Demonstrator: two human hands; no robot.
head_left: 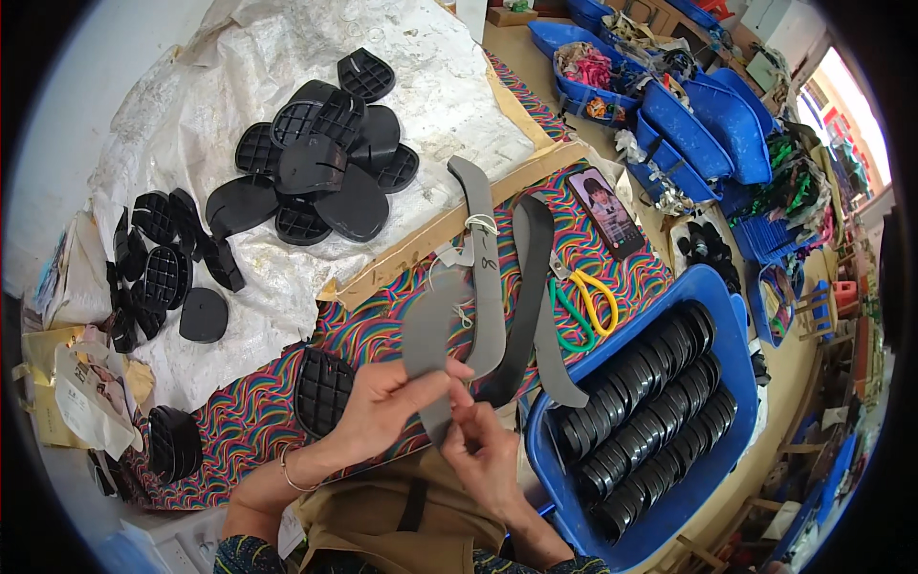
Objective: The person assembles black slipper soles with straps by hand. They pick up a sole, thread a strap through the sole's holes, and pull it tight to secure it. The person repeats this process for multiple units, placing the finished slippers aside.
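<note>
Left hand, right hand grips pinch grey insole, long axis upright, toe away

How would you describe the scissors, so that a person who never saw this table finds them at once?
Start from the big blue tub full of black soles on the right. Just left of its upper corner, on the striped cloth, lie the scissors, below the phone and beside the grey strips. They alone have bright handles: one yellow, one green.
</note>
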